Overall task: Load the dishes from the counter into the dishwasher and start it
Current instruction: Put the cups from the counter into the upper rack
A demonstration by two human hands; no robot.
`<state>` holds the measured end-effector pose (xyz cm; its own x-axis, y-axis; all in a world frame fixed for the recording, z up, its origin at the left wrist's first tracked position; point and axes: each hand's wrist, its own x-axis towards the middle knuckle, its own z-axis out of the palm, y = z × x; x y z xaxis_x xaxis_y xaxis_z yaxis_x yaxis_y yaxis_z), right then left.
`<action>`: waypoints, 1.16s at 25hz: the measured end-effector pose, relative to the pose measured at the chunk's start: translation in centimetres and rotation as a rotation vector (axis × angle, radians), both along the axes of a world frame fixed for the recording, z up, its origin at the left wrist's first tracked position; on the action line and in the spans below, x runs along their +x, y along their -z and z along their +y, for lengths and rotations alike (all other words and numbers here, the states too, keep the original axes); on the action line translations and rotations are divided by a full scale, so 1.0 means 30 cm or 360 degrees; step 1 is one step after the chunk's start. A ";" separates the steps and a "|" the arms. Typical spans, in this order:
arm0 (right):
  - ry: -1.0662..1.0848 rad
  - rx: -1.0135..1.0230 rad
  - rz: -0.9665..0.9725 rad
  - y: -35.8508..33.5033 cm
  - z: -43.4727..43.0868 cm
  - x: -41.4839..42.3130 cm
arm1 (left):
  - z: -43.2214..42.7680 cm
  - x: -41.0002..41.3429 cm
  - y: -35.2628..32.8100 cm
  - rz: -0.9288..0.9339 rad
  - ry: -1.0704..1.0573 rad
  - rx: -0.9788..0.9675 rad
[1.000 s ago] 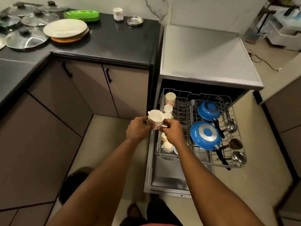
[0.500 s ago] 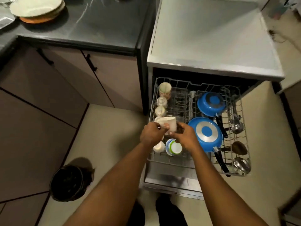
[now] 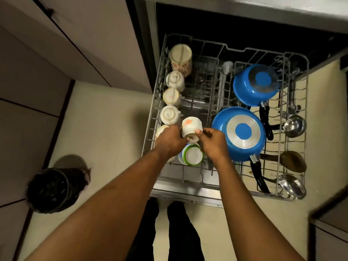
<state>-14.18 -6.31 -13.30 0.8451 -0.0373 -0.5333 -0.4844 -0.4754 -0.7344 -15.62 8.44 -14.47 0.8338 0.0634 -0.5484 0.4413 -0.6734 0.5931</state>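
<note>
A white cup with an orange print [image 3: 191,127] is held bottom-up over the pulled-out dishwasher rack [image 3: 226,49]. My left hand [image 3: 169,140] grips its left side and my right hand [image 3: 212,142] pinches its right side near the rim. Several upturned cups [image 3: 170,114] stand in a row along the rack's left edge. A green-rimmed white bowl [image 3: 192,155] lies just below my hands. Two blue pans [image 3: 243,132] sit bottom-up in the middle, with steel ladles [image 3: 293,126] at the right.
The open dishwasher door [image 3: 188,193] lies under the rack, in front of my feet. A black bin [image 3: 50,189] stands on the floor at the left. Beige cabinet doors [image 3: 84,34] line the left side. A cabinet corner [image 3: 329,223] sits at the lower right.
The cup has gone from upright at chest height to turned bottom-up and lowered over the rack's left-middle. My view has tilted down, so the counter has left the frame.
</note>
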 end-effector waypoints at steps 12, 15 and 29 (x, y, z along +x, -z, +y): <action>0.0299 -0.0308 0.0182 0.085 -0.036 0.071 | -0.132 0.091 0.106 -0.0013 -0.0235 -0.0038; 0.0333 -0.0367 0.0186 0.117 -0.032 0.072 | -0.139 0.109 0.119 0.0010 -0.0171 0.0037; 0.0405 -0.0741 0.0095 0.177 -0.010 0.083 | -0.162 0.122 0.132 -0.0036 -0.0190 0.0368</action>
